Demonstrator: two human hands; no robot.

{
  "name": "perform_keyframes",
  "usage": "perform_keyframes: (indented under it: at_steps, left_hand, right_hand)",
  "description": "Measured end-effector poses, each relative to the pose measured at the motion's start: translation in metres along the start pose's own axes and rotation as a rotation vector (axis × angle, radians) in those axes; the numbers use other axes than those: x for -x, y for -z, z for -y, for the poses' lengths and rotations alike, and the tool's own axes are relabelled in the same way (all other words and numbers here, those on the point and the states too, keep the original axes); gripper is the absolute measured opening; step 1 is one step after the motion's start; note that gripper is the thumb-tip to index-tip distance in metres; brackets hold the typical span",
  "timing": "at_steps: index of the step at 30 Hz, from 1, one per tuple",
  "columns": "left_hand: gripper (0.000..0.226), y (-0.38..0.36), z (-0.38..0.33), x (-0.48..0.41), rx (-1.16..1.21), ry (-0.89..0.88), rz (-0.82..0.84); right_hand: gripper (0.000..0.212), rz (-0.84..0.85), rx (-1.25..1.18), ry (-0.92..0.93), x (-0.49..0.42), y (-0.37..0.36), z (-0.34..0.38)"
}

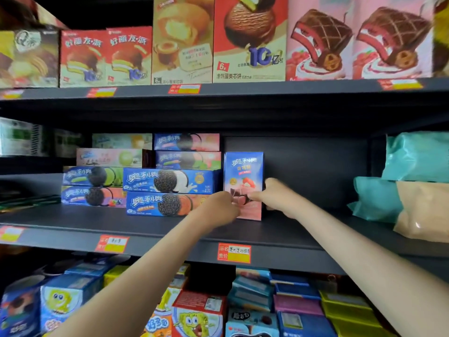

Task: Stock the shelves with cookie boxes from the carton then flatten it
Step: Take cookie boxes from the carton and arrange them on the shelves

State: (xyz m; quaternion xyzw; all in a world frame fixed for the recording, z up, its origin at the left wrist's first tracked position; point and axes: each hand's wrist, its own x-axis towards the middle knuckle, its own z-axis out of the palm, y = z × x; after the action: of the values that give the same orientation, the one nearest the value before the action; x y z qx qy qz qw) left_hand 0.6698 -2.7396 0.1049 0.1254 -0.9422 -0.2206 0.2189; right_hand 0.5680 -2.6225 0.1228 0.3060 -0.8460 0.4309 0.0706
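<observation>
Both hands are on one upright cookie box (244, 170), which stands on the middle shelf (306, 231) just beside the stacked cookie boxes (170, 181). The left hand (218, 207) curls round its lower left edge and the right hand (275, 195) pinches its right side. Bare shelf lies to the right, so I'd say stocking is at an early stage. The carton is out of sight, so what remains in it I cannot tell.

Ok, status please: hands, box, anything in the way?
Left hand and right hand grip upright blue-and-pink cardboard cookie box on dark shelf. Stacked flat blue cookie boxes close on its left. Teal bags far right.
</observation>
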Motion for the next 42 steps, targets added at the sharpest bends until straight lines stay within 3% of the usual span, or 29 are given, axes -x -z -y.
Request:
perform_keyframes:
  at_steps: [2, 6, 8, 9, 16, 22, 26, 28, 33, 42]
  left_hand:
    - [0.033, 0.0, 0.001, -0.001, -0.004, 0.009, -0.004]
    - [0.033, 0.005, -0.002, -0.003, 0.033, 0.007, 0.042]
    - [0.037, 0.006, -0.004, -0.004, 0.025, 0.008, 0.097]
    - [0.038, 0.006, -0.006, -0.004, -0.007, 0.006, 0.123]
    - [0.043, 0.009, -0.01, 0.0, -0.14, 0.007, 0.133]
    - [0.033, 0.009, -0.004, 0.023, 0.164, -0.071, -0.126]
    - [0.024, 0.012, -0.004, 0.071, 0.652, -0.204, -0.444]
    - [0.026, 0.007, 0.006, 0.102, 0.7, -0.258, -0.529]
    - [0.029, -0.012, 0.054, 0.163, 0.612, -0.253, -0.625]
    - [0.018, -0.05, 0.188, 0.261, 0.572, 0.113, -0.603]
  right_hand:
    - [0.015, -0.015, 0.054, -0.013, 0.001, -0.002, 0.003]
    - [0.024, -0.027, 0.225, -0.046, -0.003, -0.011, 0.008]
    - [0.011, -0.02, 0.314, -0.084, -0.008, -0.017, 0.008]
    - [0.004, -0.018, 0.325, -0.094, -0.009, -0.019, 0.008]
    - [0.017, -0.046, 0.276, -0.103, -0.004, -0.01, 0.003]
    - [0.016, -0.227, 0.379, -0.027, 0.034, -0.001, 0.015]
    - [0.012, -0.387, 0.351, 0.226, 0.087, -0.012, 0.029]
    - [0.01, -0.424, 0.225, 0.403, 0.115, -0.03, 0.035]
    - [0.002, -0.301, 0.078, 0.599, 0.162, -0.099, 0.047]
    - [0.002, 0.002, -0.032, 0.619, 0.226, -0.257, 0.038]
